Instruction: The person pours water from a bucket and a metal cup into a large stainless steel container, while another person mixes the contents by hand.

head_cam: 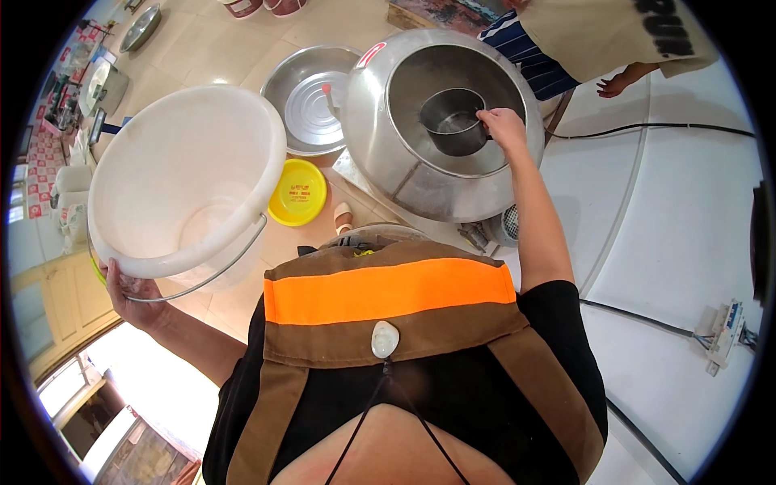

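My left hand [136, 297] grips the rim and wire handle of a large white plastic bucket [188, 176], which is tilted so that its inside shows; a little pale residue lies on its bottom. My right hand [504, 128] holds a dark metal pot [456, 124] by its handle side. That pot is inside the wide round mouth of a stainless steel drum [388, 151], with the drum's inner wall around it. What the pot contains, if anything, I cannot tell.
Left of the drum are a large metal basin [285, 79] and a yellow plastic basin [298, 193] on the tiled floor. Another person [606, 36] stands beyond the drum at the upper right. A black cable [655, 125] runs along the white wall.
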{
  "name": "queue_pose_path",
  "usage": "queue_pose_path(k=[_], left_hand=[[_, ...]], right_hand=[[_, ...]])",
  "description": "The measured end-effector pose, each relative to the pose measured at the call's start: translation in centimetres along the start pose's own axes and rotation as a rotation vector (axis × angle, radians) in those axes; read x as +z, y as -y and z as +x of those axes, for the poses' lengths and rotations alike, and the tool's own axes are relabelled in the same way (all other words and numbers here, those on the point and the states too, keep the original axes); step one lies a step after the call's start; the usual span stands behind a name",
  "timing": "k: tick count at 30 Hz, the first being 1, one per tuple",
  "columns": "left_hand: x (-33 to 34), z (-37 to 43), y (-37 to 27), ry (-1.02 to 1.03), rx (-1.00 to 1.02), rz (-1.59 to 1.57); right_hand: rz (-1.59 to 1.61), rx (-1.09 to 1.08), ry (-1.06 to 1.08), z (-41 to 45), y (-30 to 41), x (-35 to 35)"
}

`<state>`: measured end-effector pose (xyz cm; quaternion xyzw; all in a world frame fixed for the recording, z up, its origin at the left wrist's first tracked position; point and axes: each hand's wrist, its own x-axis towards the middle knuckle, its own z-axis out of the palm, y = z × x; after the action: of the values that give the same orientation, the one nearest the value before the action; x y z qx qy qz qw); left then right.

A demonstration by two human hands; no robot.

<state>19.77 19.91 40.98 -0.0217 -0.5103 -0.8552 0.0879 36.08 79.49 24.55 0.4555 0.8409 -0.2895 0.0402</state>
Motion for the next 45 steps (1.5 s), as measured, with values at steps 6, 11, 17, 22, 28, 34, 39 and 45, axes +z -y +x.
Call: queue_pose_path(k=[6, 11, 17, 22, 28, 34, 39, 45], left_hand=[[0.5, -0.2, 0.1, -0.026, -0.004, 0.018], [-0.5, 0.3, -0.1, 0.085, -0.029, 0.001], [0.6, -0.1, -0.1, 0.04, -0.012, 0.024], [0.8, -0.1, -0.1, 0.026, -0.017, 0.006], [0.7, -0.4, -0.1, -0.009, -0.024, -0.011], [1.1, -0.5, -0.1, 0.0, -0.025, -0.004], [1.1, -0.5, -0.2, 0.006, -0.014, 0.008], [1.2, -0.6, -0.1, 0.022, -0.026, -0.003]], right_hand=[[-0.07, 0.031, -0.13, 0.4, -0.3, -1.7], [-0.145, 0.071, -0.193, 1.3, 2.3, -1.2], [-0.079, -0.003, -0.068, 0.8, 4.1, 0.9], [-0.016, -0.064, 0.083, 0.3, 1.8, 1.1], [-0.031, -0.057, 0.013, -0.3, 0.4, -1.4], [-0.167, 0.041, -0.153, 1.2, 2.2, -0.8], [-0.104, 0.025, -0.142, 1.4, 4.7, 0.9], [-0.089, -0.107, 0.149, 0.4, 4.1, 1.3]])
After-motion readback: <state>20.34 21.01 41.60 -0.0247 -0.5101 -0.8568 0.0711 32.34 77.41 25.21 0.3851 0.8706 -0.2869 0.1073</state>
